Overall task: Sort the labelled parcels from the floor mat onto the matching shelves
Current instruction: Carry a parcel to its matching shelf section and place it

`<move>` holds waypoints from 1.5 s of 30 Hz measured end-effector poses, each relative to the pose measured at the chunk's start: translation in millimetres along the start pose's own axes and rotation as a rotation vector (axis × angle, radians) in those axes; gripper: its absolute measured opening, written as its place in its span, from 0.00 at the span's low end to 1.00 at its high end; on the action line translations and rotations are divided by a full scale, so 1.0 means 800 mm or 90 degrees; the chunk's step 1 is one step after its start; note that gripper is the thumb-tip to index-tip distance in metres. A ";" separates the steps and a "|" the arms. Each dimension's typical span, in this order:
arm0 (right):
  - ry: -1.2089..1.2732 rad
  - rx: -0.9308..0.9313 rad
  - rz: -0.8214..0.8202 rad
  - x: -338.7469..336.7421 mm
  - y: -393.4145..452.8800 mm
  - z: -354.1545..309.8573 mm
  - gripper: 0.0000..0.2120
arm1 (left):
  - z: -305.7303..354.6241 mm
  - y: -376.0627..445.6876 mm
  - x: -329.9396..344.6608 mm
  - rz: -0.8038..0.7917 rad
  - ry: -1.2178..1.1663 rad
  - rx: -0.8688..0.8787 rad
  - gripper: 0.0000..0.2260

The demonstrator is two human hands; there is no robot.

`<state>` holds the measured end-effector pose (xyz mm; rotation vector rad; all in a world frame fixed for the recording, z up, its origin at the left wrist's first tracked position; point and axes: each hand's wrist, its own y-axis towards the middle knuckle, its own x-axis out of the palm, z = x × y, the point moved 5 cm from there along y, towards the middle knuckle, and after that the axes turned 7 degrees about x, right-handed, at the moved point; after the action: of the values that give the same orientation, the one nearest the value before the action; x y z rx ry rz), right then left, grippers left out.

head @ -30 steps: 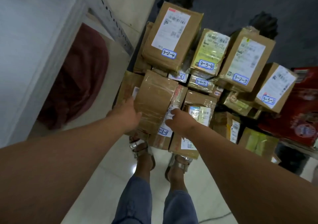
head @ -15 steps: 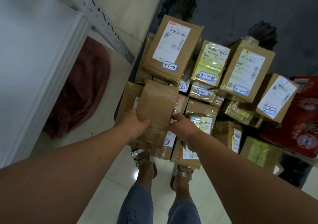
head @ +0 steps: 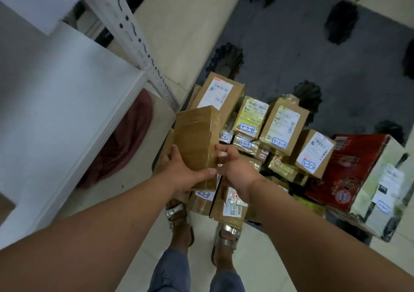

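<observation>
A brown taped parcel (head: 194, 142) is held up above the pile, its plain side facing me. My left hand (head: 182, 172) grips its near left end, thumb across the front. My right hand (head: 238, 170) holds its right edge with fingers curled onto the side. Below lie labelled parcels on the grey floor mat (head: 302, 51): one marked 3-3-4 (head: 249, 116), one marked 3-2-3 (head: 283, 125), one marked 3-3-2 (head: 313, 152), a long box (head: 220, 92) behind the held parcel, and one marked 3-2-1 (head: 202, 198) under my hands.
A white shelf unit (head: 67, 112) with a perforated metal post (head: 139, 45) stands at the left; a dark red cloth (head: 125, 139) lies on its low shelf. A red printed carton (head: 349, 173) sits at the right. My sandalled feet (head: 201, 224) stand on pale tiles.
The parcel has been lifted off the pile and raised toward the shelf side, with both hands on it. The camera view has risen, showing more of the mat.
</observation>
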<state>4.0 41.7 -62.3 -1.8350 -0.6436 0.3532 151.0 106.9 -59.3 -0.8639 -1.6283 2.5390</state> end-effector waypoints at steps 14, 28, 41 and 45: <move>-0.076 -0.037 -0.019 -0.021 -0.170 -0.075 0.26 | 0.079 -0.189 -0.084 -0.260 -0.772 0.131 0.31; -0.091 -0.301 0.040 -0.019 -0.326 -0.165 0.31 | 0.105 -0.319 -0.192 0.113 -0.708 0.253 0.12; -0.219 -0.408 0.048 0.004 -0.406 -0.198 0.39 | 0.110 -0.403 -0.222 0.260 -0.432 0.333 0.30; -0.246 -0.436 0.060 0.016 -0.434 -0.200 0.36 | 0.107 -0.425 -0.221 0.266 -0.439 0.351 0.27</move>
<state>9.8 11.4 318.7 -2.4808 -1.0342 0.6128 166.4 140.5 331.5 -0.2991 -0.7184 3.5831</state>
